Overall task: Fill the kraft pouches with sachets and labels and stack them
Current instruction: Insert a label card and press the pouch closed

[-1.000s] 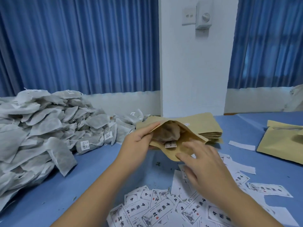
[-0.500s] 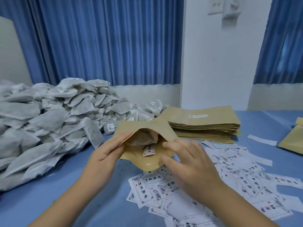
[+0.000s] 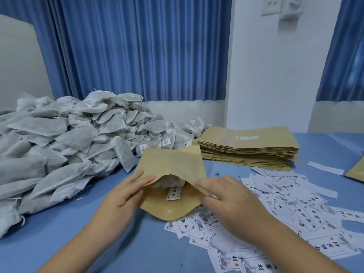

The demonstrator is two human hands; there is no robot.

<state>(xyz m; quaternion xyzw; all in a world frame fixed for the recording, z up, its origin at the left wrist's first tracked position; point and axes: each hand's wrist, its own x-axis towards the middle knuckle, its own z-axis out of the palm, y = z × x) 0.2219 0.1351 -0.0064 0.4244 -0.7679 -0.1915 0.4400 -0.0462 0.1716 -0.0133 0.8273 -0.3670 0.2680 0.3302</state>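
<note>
A kraft pouch (image 3: 171,164) lies on the blue table in front of me with its mouth facing me and held apart. My left hand (image 3: 126,192) pinches the left edge of the opening. My right hand (image 3: 222,196) grips the right edge. Inside the pouch I see a grey sachet (image 3: 169,181) and a small printed label (image 3: 173,193). A big heap of grey sachets (image 3: 65,146) covers the table's left side. Loose printed labels (image 3: 285,209) are scattered to the right of my hands.
A tall stack of flat kraft pouches (image 3: 248,146) stands behind the labels at centre right. Another kraft pouch (image 3: 356,170) shows at the right edge. A white pillar and blue curtains rise behind the table.
Both hands have lowered the pouch toward the table and nearer to me. The view has swung left, so the sachet heap now fills more of the frame.
</note>
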